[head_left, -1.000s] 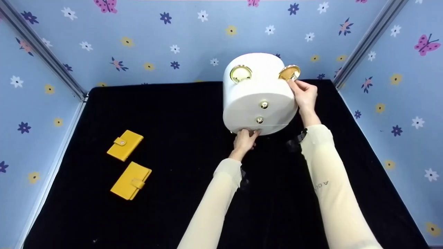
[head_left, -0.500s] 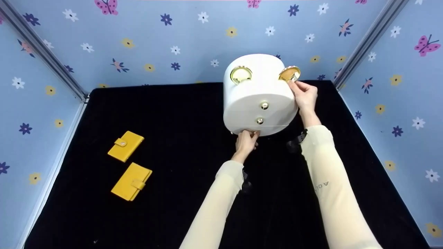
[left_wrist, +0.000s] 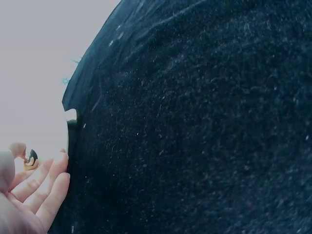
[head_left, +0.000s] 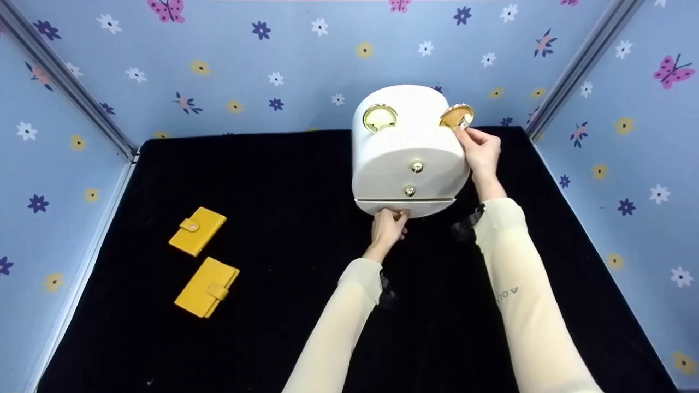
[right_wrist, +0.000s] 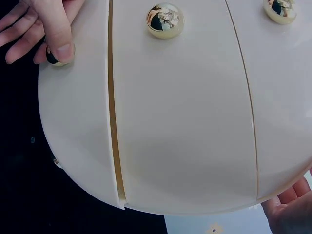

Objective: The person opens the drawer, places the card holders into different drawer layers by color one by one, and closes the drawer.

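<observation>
A white rounded storage box (head_left: 393,164) with drawers and gold knobs stands towards the back, right of centre. My left hand (head_left: 386,228) pinches the gold knob (right_wrist: 61,54) of the bottom drawer (head_left: 428,207). A narrow gap shows above that drawer. Up at the box's right side, my right hand (head_left: 481,153) has its thumb and fingers at the base of a gold-rimmed, ear-like disc (head_left: 456,113), seemingly pinching it; the fingertips are partly hidden. A matching gold-rimmed disc (head_left: 380,117) is on the left. Two upper knobs, including the middle knob (right_wrist: 165,20), are untouched.
Two yellow wallets, a nearer wallet (head_left: 206,286) and a farther wallet (head_left: 197,231), lie on the black cloth (head_left: 284,245) to the left. Blue flowered walls (head_left: 306,65) border the back and both sides, close behind the box.
The bottom drawer has come out slightly towards me, with my left hand on its knob, and a gap has appeared above it. My right hand stays in place.
</observation>
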Available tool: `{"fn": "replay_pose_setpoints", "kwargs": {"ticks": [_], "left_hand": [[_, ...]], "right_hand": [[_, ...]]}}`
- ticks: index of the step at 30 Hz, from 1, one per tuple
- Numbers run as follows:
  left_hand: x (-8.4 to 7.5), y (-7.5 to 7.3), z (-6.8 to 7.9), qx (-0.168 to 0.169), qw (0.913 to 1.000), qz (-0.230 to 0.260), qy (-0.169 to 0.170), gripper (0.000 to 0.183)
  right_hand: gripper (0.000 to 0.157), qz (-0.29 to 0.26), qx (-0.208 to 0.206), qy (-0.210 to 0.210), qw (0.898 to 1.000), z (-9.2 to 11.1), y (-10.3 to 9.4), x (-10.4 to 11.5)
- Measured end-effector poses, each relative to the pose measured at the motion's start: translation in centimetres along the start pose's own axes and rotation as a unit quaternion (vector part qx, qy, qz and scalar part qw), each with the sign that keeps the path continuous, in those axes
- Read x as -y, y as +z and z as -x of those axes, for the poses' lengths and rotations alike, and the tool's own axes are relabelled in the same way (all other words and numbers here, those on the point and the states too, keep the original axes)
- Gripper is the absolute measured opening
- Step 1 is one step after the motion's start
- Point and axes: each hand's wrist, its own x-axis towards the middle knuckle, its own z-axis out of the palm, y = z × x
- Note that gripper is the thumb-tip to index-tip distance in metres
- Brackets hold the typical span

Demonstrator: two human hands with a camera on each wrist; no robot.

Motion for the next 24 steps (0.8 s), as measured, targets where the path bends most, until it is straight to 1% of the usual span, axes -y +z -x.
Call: {"fn": "replay_pose_setpoints", "kwargs": {"ticks": [7, 14, 21, 24], "left_hand": [[0.3, 0.3, 1.1, -0.002, 0.9996, 0.027, -0.002, 0.032], [0.7, 0.4, 2.4, -0.001, 0.9989, 0.045, 0.013, 0.031], [0.9, 0.4, 3.9, 0.012, 0.9977, 0.062, 0.025, 0.032], [1.0, 0.4, 4.5, 0.021, 0.9976, 0.060, 0.027, 0.032]], "right_hand": [[0.030, -0.001, 0.006, 0.003, 1.000, 0.2, 0.0, 0.1], [0.028, -0.009, 0.003, 0.008, 1.000, 0.1, 0.0, 0.1], [0.029, -0.009, 0.004, 0.004, 1.000, 0.1, 0.1, 0.1], [0.028, -0.008, 0.004, 0.005, 1.000, 0.2, 0.1, 0.1]]}}
